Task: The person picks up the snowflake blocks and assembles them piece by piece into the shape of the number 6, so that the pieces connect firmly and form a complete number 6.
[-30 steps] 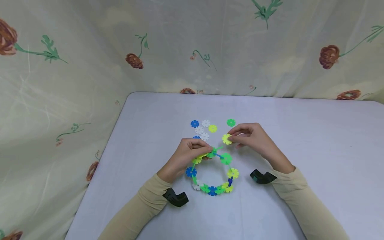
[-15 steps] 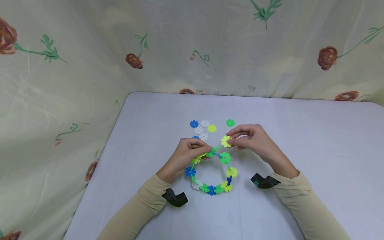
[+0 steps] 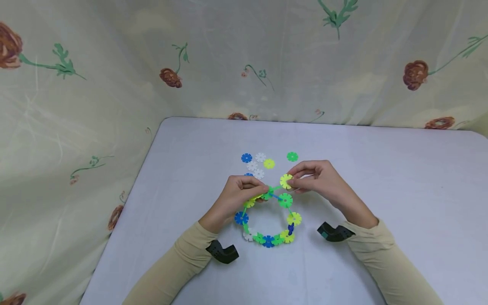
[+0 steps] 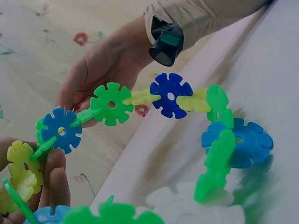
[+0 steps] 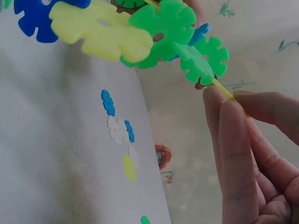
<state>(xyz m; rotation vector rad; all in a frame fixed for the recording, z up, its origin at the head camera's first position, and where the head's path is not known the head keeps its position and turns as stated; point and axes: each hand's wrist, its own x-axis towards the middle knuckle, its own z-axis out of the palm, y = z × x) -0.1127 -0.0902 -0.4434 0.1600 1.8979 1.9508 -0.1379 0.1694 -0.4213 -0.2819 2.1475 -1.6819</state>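
My left hand (image 3: 242, 195) pinches the top of a ring of notched plastic discs (image 3: 268, 241) joined edge to edge in green, yellow, blue and white. In the left wrist view, left-hand fingers (image 4: 57, 182) hold it near a blue disc (image 4: 60, 135). My right hand (image 3: 324, 182) pinches a yellow notched disc (image 3: 285, 181) between thumb and fingers. From the right wrist view, that disc is edge-on and meets a green disc (image 5: 196, 63) sticking out from the ring. How deep the notches fit cannot be told.
Behind the hands lie loose discs: a blue one (image 3: 246, 158), several white ones (image 3: 252, 166), a yellow one (image 3: 269, 163) and a green one (image 3: 292, 156). The white-covered table (image 3: 381, 190) backs onto a flowered curtain (image 3: 213, 63). Each wrist carries a black camera (image 3: 335, 232).
My right hand has brought the yellow disc slightly left and toward me, from apart to against the green disc. The left hand keeps its hold on the ring, nearly still.
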